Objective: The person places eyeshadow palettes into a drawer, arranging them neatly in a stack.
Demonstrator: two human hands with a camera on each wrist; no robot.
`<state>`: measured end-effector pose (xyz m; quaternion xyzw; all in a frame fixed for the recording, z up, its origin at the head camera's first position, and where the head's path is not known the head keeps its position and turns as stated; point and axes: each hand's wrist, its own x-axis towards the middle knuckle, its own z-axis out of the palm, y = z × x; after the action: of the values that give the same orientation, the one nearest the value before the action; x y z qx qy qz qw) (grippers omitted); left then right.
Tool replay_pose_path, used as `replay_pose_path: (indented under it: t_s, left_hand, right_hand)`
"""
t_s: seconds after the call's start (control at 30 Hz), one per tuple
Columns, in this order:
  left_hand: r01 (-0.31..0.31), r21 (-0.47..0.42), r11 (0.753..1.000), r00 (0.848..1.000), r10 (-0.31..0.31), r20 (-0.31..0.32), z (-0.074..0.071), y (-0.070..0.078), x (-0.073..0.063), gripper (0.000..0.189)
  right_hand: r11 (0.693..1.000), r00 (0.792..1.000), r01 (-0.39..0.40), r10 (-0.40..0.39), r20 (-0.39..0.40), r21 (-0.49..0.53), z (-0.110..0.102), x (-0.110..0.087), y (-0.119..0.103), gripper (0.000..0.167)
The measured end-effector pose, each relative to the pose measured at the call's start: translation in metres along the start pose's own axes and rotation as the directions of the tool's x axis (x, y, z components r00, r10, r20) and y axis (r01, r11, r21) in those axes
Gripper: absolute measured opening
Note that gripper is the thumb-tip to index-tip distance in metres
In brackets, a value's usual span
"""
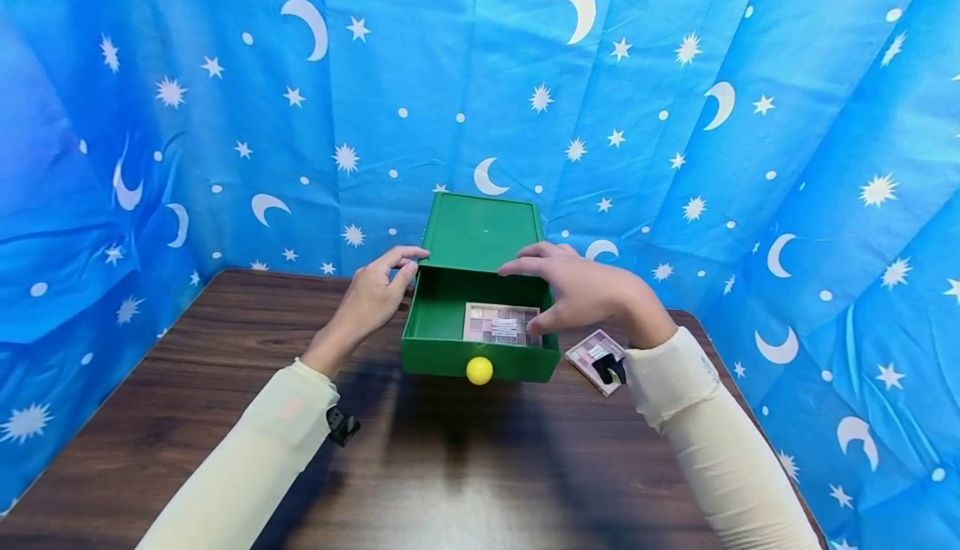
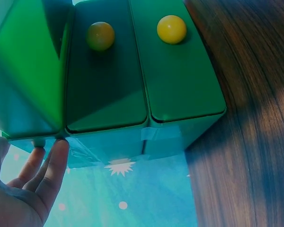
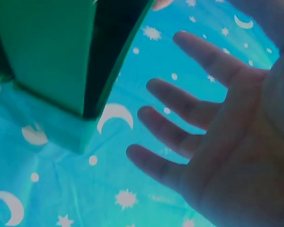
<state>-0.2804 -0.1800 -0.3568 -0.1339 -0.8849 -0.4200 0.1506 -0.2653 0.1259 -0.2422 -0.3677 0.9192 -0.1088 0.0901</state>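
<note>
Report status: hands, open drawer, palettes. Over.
Left hand touching left side of green cabinet. Right hand open at right edge of drawer. Drawer pulled out, palette inside. Second palette on table, right of drawer, clear of it.

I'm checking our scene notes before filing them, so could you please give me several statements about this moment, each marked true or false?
1. A makeup palette lies inside the open top drawer of the green unit. True.
2. The left hand touches the green unit at its left side. True.
3. The right hand is clenched in a fist. False: in the right wrist view, the right hand's fingers are spread.
4. The second palette lies on the table, to the left of the green unit. False: it lies to the right.
5. The middle drawer and bottom drawer are both closed. True.
6. The yellow knob on the top drawer is square. False: it is round.
</note>
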Motion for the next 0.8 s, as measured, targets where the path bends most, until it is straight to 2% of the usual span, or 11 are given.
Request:
replay_pose_path:
  t_s: [0.2,0.37,0.5,0.7,0.8]
  left_hand:
    - [-0.001,-0.002,1.0,1.0,0.001,-0.008,-0.001,0.0,0.001,0.037]
    - [-0.001,-0.006,1.0,1.0,0.001,-0.008,-0.001,-0.001,0.002,0.037]
    - [-0.002,-0.008,1.0,1.0,0.002,-0.001,-0.001,-0.001,0.001,0.037]
    - [0.004,-0.01,1.0,1.0,-0.004,0.003,0.0,0.0,0.0,0.037]
    - [-0.002,-0.007,1.0,1.0,0.002,-0.006,0.001,0.0,0.0,0.037]
  right_hand:
    - [0.989,0.988,-0.138,0.141,-0.066,0.052,0.0,-0.011,0.032,0.059]
    - [0.955,0.955,-0.29,0.293,-0.037,0.064,0.02,-0.015,0.067,0.056]
    - [0.923,0.925,-0.379,0.379,0.007,0.062,0.044,-0.014,0.094,0.063]
    - [0.887,0.892,-0.453,0.452,0.03,0.091,0.072,-0.012,0.122,0.084]
    - [0.871,0.877,-0.48,0.48,0.024,0.109,0.083,-0.011,0.132,0.089]
